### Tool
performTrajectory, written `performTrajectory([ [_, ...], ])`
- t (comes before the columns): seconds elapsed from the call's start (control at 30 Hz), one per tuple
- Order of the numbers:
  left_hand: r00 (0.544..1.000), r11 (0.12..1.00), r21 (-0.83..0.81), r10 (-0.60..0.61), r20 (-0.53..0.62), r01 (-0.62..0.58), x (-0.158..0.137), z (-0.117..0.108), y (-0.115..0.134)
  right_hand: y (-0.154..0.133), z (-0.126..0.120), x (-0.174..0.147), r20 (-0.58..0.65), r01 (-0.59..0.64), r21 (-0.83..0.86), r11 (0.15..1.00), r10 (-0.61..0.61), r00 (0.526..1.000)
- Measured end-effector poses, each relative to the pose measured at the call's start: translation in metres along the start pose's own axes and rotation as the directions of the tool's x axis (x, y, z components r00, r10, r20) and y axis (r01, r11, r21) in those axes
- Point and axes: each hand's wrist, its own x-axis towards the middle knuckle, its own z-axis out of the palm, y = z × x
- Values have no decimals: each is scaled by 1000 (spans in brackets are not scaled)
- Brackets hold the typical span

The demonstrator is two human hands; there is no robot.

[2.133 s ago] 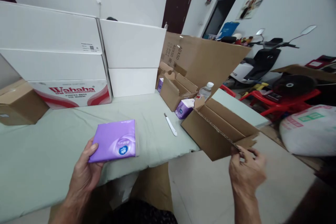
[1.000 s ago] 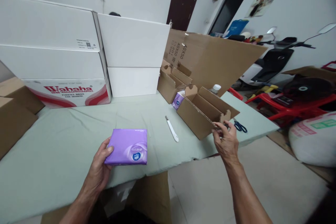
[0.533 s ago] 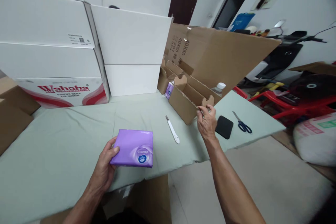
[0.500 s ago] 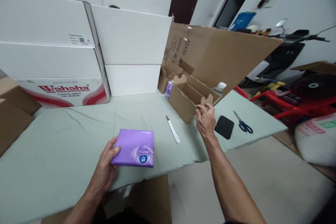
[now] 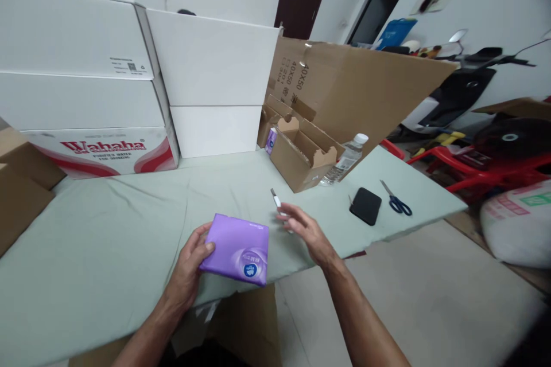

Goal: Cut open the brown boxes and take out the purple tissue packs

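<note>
My left hand [image 5: 189, 264] grips a purple tissue pack [image 5: 235, 246] by its left edge, above the front of the table. To the right of the pack, my right hand [image 5: 307, 232] is open with its fingers apart and nothing in them. Behind those fingers lies a white utility knife [image 5: 275, 199], partly covered by the hand. Farther back stands an open cardboard box [image 5: 293, 166] with cut-out end flaps. A clear plastic bottle [image 5: 350, 157] is beside it on the right, and another purple pack [image 5: 271, 140] shows at its left.
White cartons [image 5: 210, 57] are stacked along the back, one marked Wahaha. Behind the box leans a large cardboard sheet [image 5: 365, 80]. A black flat item [image 5: 365, 206] and scissors [image 5: 398, 203] lie at the right, and brown cardboard [image 5: 21, 195] stands at the left edge.
My right hand has let go of the open box's near flap and moved left toward the tissue pack. The left hand has shifted slightly right with the pack, now tilted. More of the bottle shows.
</note>
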Motion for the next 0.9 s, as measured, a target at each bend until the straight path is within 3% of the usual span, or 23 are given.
performTrajectory([
  [0.07, 994, 998, 64, 19, 106, -25, 0, 5, -5, -5, 15, -17, 258, -89, 97, 991, 61, 964],
  [0.13, 976, 989, 136, 26, 217, -57, -1, 11, -9, -8, 25, -28, 439, -168, 119, 979, 99, 893],
  [0.2, 954, 980, 177, 39, 296, -95, -3, 17, -11, -7, 28, -34, 506, -209, 149, 967, 107, 856],
  [0.23, 948, 979, 170, 55, 313, -113, -5, 19, -11, -4, 25, -36, 489, -213, 182, 960, 99, 867],
  [0.3, 945, 984, 118, 93, 315, -136, -6, 19, -10, 7, 10, -36, 344, -181, 262, 948, 83, 935],
  [0.37, 956, 986, 81, 119, 267, -145, -6, 16, -6, 21, -16, -30, 73, -87, 300, 950, 68, 995],
  [0.4, 964, 986, 91, 112, 239, -138, -6, 13, -4, 29, -31, -25, -83, -27, 285, 958, 52, 995],
  [0.47, 980, 983, 151, 77, 186, -106, -7, 7, -1, 42, -64, -11, -361, 60, 192, 979, 13, 932],
  [0.5, 984, 980, 183, 50, 171, -82, -7, 4, -1, 48, -79, -2, -422, 77, 168, 983, 1, 907],
  [0.67, 986, 964, 266, -27, 164, -18, -8, -10, -9, 63, -123, 39, -525, 88, 74, 993, -36, 850],
  [0.77, 990, 956, 292, -29, 137, -13, -6, -20, -14, 75, -127, 46, -573, 34, -2, 999, -29, 819],
  [0.9, 997, 947, 319, -46, 63, 23, -6, -32, -14, 94, -115, 32, -649, -29, -83, 996, -32, 760],
])
